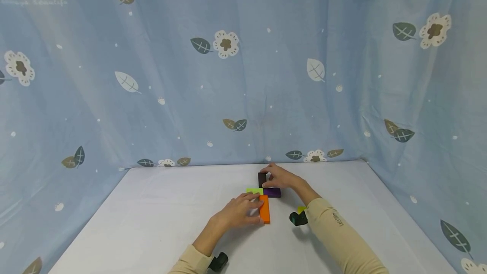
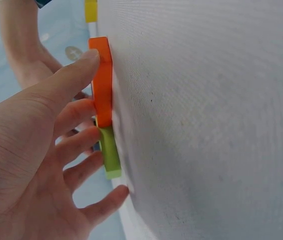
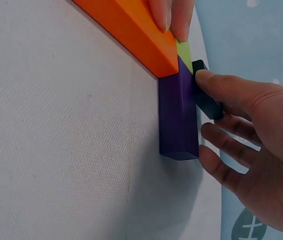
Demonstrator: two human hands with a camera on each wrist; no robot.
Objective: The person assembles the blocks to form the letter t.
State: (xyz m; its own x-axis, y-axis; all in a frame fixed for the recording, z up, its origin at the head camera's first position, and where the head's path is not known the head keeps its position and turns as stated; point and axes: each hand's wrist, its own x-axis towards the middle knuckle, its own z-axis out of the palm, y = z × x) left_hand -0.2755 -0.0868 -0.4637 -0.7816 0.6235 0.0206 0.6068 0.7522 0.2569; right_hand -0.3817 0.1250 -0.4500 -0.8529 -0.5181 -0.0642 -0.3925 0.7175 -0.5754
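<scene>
Several coloured blocks meet end to side on the white table. My right hand (image 1: 280,176) pinches a black block (image 1: 262,179) between thumb and fingers, at the far side of the group. A purple block (image 3: 179,112) lies just nearer than it, right beside those fingers. My left hand (image 1: 239,211) rests its thumb and fingertips along an orange block (image 1: 264,209), the nearest of the group. Beyond the orange block, at left, a light green block (image 2: 110,152) has the left fingers close over it, partly covering it in the head view.
A yellow block (image 1: 301,209) sits near the right forearm, partly hidden by the black wrist camera (image 1: 298,218). Another wrist camera (image 1: 218,262) is on the left wrist. A blue patterned curtain (image 1: 243,75) encloses the back and sides of the white table (image 1: 152,215).
</scene>
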